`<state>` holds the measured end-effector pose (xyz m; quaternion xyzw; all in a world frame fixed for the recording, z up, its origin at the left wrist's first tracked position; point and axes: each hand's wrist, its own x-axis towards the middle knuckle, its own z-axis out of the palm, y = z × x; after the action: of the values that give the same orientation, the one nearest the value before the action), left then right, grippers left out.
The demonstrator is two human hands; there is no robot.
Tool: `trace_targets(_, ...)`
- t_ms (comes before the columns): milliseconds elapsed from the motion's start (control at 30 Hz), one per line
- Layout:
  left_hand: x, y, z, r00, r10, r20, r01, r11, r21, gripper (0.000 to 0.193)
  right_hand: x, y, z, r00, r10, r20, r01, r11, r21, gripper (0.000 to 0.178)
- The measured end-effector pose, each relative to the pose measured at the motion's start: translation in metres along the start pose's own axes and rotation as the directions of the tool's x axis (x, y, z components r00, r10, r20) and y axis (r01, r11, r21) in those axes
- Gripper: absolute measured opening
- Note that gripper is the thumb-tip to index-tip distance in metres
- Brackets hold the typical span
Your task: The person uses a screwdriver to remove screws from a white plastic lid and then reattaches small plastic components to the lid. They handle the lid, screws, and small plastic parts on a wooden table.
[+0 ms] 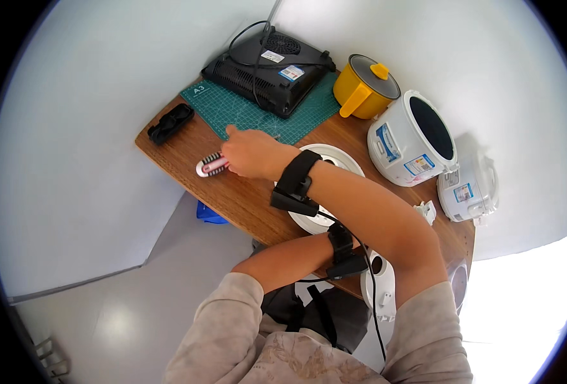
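Observation:
My right arm reaches across to the left, and my right hand (254, 155) is curled over one end of a small white-and-pink tool (213, 166) with dark, bristle-like sides. Its other end shows past my fingers on the wood. Beneath my right forearm lies a round white appliance part (344, 155), mostly covered by that arm. My left forearm passes under the right one, toward this part. Only a sliver of my left hand (355, 243) shows; its fingers are hidden. Close by, at the table's front edge, is a white piece with a dark oval opening (378, 288).
A black appliance (277, 61) lies on a green cutting mat (216, 105), beside a black case (170, 123). Along the wall stand a yellow pot (363, 89), an open white rice cooker (395, 150) and another white appliance (466, 185). Cables run from both my wristbands.

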<state>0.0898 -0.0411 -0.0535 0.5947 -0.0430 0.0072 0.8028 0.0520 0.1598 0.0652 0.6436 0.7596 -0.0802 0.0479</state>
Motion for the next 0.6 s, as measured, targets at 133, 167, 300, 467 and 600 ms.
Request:
trace_targets(133,0.000,-0.002,0.003,1.000,-0.007,0.013,0.007,1.000,0.018,0.036,-0.006,0.009,0.003,0.997,-0.014,-0.079,0.012,1.000,-0.021,0.013)
trace_targets(167,0.000,-0.004,0.006,1.000,-0.011,0.022,0.011,1.000,0.020,0.036,-0.011,0.013,0.002,0.997,-0.029,-0.074,0.028,0.999,-0.024,0.016)
trace_targets(300,0.002,-0.015,0.005,1.000,-0.005,0.012,0.005,1.000,0.021,0.037,-0.049,0.005,-0.045,0.988,-0.021,-0.156,0.024,0.999,0.022,0.025)
trace_targets(467,0.011,-0.024,0.003,0.999,0.049,-0.010,-0.049,0.999,0.002,0.037,-0.139,0.007,-0.099,0.827,0.175,-0.534,-0.037,0.965,0.258,0.038)
trace_targets(600,0.023,0.042,0.023,0.990,-0.047,0.134,0.014,0.971,0.238,0.038,-0.263,-0.002,-0.106,0.705,0.428,-0.565,-0.218,0.889,0.402,0.032)
